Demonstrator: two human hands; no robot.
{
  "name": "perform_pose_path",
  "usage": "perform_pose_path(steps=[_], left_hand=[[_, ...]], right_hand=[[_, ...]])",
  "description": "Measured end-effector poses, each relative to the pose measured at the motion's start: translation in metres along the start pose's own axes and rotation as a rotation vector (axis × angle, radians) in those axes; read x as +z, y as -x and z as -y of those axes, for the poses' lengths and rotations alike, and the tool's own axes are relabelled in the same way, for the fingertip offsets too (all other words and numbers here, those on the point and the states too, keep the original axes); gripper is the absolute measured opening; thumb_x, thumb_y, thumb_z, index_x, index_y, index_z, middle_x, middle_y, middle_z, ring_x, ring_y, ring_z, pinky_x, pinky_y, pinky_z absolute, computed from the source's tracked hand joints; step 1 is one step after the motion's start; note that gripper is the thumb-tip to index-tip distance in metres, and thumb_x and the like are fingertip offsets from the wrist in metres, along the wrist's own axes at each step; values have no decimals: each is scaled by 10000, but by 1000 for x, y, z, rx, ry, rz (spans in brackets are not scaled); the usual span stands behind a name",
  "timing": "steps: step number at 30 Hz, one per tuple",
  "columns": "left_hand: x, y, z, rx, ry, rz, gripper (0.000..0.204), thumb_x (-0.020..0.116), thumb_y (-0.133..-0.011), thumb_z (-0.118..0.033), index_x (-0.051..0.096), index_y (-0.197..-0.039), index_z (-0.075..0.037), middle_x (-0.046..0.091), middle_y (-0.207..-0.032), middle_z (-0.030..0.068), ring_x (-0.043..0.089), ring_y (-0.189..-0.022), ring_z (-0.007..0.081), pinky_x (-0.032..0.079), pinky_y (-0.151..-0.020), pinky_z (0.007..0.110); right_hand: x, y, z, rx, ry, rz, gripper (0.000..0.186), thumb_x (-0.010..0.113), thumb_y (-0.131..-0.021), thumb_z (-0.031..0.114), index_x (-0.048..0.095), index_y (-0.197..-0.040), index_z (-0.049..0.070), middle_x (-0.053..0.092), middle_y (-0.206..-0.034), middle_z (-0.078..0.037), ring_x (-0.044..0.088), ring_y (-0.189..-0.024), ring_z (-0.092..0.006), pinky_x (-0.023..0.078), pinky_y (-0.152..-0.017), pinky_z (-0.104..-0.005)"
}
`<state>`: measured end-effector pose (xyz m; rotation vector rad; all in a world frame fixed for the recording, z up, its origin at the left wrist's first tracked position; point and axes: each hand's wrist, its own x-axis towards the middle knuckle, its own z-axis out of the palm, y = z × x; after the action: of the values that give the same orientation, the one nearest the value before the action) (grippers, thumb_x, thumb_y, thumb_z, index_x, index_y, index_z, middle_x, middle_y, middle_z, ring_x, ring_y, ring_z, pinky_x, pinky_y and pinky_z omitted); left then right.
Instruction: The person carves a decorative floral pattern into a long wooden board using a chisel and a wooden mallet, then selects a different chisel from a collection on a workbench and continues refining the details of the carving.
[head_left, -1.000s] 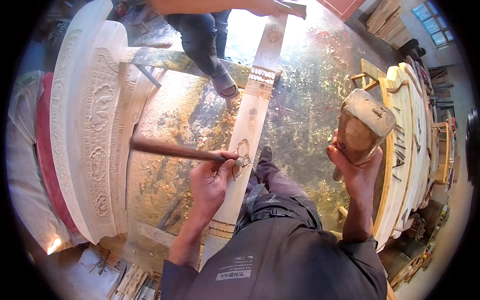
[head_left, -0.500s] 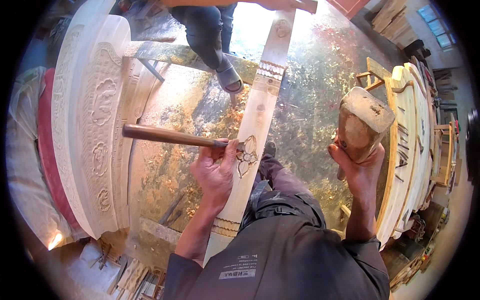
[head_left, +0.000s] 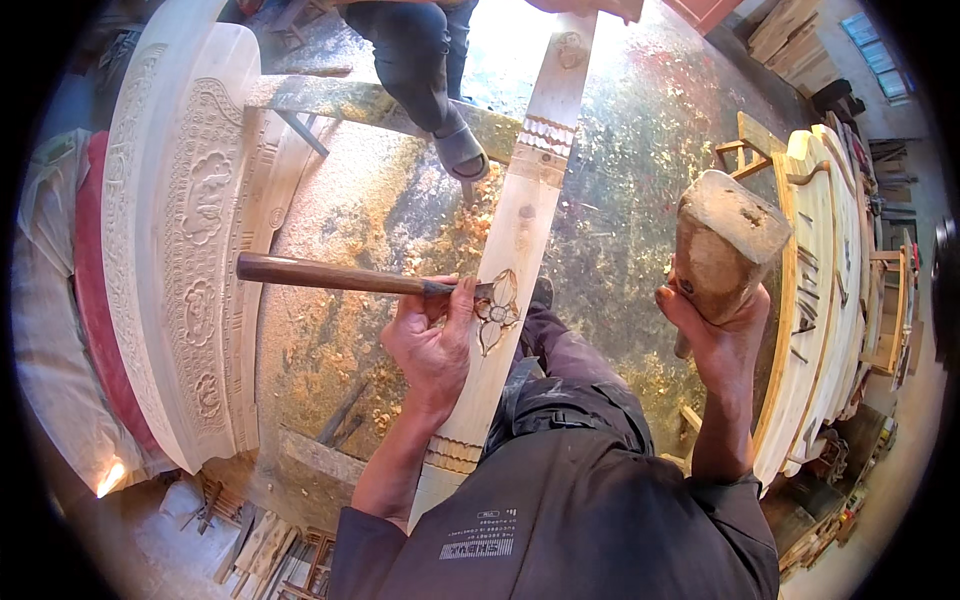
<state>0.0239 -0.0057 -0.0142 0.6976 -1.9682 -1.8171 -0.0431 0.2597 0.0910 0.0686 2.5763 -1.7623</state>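
Observation:
My left hand (head_left: 430, 350) is closed round a chisel with a long dark wooden handle (head_left: 320, 270), its tip on a carved four-petal flower (head_left: 498, 320) in a pale wooden plank (head_left: 522, 220). The plank runs lengthwise in front of me, with wavy carved bands at its near and far parts. My right hand (head_left: 715, 330) grips a worn, blocky wooden mallet (head_left: 725, 240), raised to the right of the plank, not touching it.
Another person's leg and slipper (head_left: 415, 70) show beyond a bench (head_left: 350, 98); their hand is at the top edge. Large carved panels (head_left: 175, 240) stand left, stacked pale boards (head_left: 810, 290) right. Wood shavings (head_left: 465, 230) litter the floor (head_left: 610, 180).
My left hand and the chisel have shifted slightly right and up on the carving, the handle lying flatter. The plank appears further right in view. The other person's arm has risen mostly out of frame.

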Motion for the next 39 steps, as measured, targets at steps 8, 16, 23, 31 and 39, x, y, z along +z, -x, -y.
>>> perform_pose_path(steps=[8, 16, 23, 31, 39], left_hand=[[1, 0, 7, 15, -8, -3, 146, 835, -1013, -94, 751, -1091, -5, 798, -863, 33, 722, -801, 52, 570, -736, 233], [2, 0, 3, -2, 27, 2, 160, 829, -1022, -105, 743, -1103, 3, 801, -871, 37, 722, -808, 55, 567, -736, 229], [2, 0, 5, -3, 43, -1, 153, 825, -1024, -99, 743, -1103, 5, 805, -879, 41, 721, -809, 51, 563, -738, 224], [3, 1, 5, 67, -62, -11, 137, 844, -1002, -91, 759, -1058, 1, 804, -853, 43, 725, -788, 47, 573, -723, 236], [3, -2, 6, 166, -191, 57, 132, 840, -997, -75, 759, -1068, 0, 800, -818, 82, 768, -765, 95, 593, -695, 264]], right_hand=[[5, -5, 3, -24, 1, 19, 233, 907, -828, -14, 771, -1018, -14, 759, -905, -16, 704, -835, -93, 566, -740, -271], [5, -7, 3, 27, 16, 96, 445, 952, -837, 74, 739, -1209, -45, 794, -1096, -78, 717, -1015, -120, 585, -883, -305], [7, -8, 1, -31, 55, 79, 333, 940, -841, 61, 749, -1100, -23, 779, -983, -42, 708, -907, -99, 578, -802, -284], [9, -12, 11, -15, 70, 145, 504, 949, -835, 105, 720, -1259, -42, 802, -1127, -94, 714, -1053, -122, 584, -914, -315], [26, -50, 55, -677, 340, 181, 586, 937, -789, 112, 726, -1329, 25, 810, -1149, -165, 810, -1018, -253, 633, -852, -357]])
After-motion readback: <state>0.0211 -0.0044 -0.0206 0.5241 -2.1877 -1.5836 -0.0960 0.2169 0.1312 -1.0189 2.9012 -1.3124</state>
